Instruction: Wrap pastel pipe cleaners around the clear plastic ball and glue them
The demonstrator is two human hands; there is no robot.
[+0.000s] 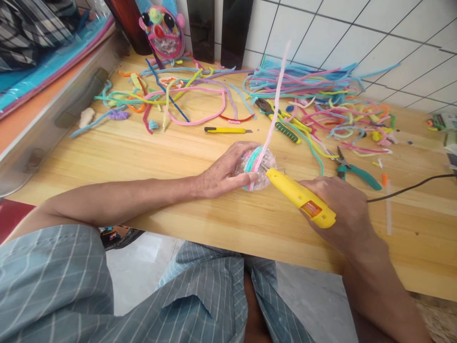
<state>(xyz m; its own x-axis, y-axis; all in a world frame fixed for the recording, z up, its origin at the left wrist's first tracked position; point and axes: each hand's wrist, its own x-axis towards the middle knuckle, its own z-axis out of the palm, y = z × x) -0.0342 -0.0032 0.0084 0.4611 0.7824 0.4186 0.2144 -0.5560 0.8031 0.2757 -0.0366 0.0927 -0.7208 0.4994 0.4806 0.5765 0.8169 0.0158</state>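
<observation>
My left hand (pixel 223 171) is closed around a small clear plastic piece (pixel 255 166) wrapped with pink and teal pipe cleaners, resting on the wooden table (pixel 143 152). A long pink pipe cleaner (pixel 276 97) rises from it, slanting up and to the right. My right hand (pixel 339 205) grips a yellow glue gun (pixel 298 194). Its nozzle touches the wrapped piece from the right. A black cord (pixel 410 186) runs off to the right from the gun.
Loose pipe cleaners in many colours (pixel 314 95) cover the back of the table. Among them lie a yellow utility knife (pixel 226 129), green-handled pliers (pixel 357 170) and a yellow-green tool (pixel 282 125). A pipe-cleaner clown face (pixel 163 29) leans at the back.
</observation>
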